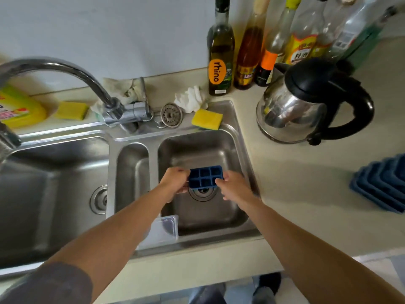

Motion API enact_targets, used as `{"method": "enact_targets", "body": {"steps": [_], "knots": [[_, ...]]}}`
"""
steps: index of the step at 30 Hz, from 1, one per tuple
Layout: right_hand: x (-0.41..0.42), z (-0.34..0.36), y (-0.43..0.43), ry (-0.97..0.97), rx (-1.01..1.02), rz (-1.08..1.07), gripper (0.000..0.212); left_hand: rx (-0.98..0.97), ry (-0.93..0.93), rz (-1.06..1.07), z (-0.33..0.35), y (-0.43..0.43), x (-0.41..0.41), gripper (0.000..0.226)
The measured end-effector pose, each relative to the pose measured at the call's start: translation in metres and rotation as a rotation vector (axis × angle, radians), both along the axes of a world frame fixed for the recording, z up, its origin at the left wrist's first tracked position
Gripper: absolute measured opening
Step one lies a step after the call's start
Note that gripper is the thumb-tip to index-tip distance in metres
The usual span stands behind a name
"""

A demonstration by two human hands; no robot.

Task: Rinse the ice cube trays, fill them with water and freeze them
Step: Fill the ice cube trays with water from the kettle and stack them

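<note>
Clear plastic lid [167,229] in near corner of right basin [230,154]. My left hand [175,181], right hand [232,187] pinch ends of blue ice cube tray [206,177] above drain [201,193]. Cells look empty: filling, freezing left. Blue tray stack [381,185] waits right on counter [295,183].

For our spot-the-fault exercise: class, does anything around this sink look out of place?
The strainer lies loose on the sink's back ledge, not in a drain; the tap reaches over the left basin, away from the tray.
</note>
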State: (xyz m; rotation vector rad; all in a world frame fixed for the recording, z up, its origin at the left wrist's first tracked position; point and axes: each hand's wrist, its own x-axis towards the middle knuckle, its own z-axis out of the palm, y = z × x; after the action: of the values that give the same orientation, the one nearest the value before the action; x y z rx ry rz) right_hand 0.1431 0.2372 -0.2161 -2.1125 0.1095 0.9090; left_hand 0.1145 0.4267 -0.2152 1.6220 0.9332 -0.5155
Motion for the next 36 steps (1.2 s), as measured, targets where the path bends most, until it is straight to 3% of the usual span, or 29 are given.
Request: {"method": "enact_targets", "body": {"steps": [5, 16, 19, 22, 27, 30, 33, 36], "knots": [[0.006, -0.039, 0.012, 0.091, -0.017, -0.056, 0.012, 0.039, 0.063, -0.052, -0.039, 0.002, 0.014, 0.018], [0.001, -0.061, 0.018, 0.171, 0.007, 0.034, 0.025, 0.053, 0.148, -0.156, -0.069, 0.006, 0.005, 0.027], [0.0, -0.025, 0.009, 0.037, 0.025, 0.021, 0.028, 0.122, 0.117, -0.184, -0.054, 0.004, 0.0, 0.024], [0.004, 0.03, -0.015, -0.216, 0.098, -0.109, 0.039, 0.119, 0.025, -0.068, -0.027, -0.005, -0.003, 0.023], [0.021, 0.133, -0.09, -0.754, 0.244, -0.448, 0.016, -0.159, -0.066, 0.053, 0.029, -0.033, 0.004, 0.028], [0.043, 0.169, -0.134, -1.0, 0.134, -0.541, 0.035, -0.096, -0.165, 0.056, 0.05, -0.055, 0.005, 0.021], [0.07, 0.182, -0.163, -0.957, 0.056, -0.578, 0.06, -0.088, -0.214, 0.016, 0.068, -0.077, 0.004, 0.02], [0.098, 0.18, -0.177, -0.789, 0.037, -0.635, 0.07, -0.069, -0.239, -0.043, 0.085, -0.088, 0.002, 0.019]]}}
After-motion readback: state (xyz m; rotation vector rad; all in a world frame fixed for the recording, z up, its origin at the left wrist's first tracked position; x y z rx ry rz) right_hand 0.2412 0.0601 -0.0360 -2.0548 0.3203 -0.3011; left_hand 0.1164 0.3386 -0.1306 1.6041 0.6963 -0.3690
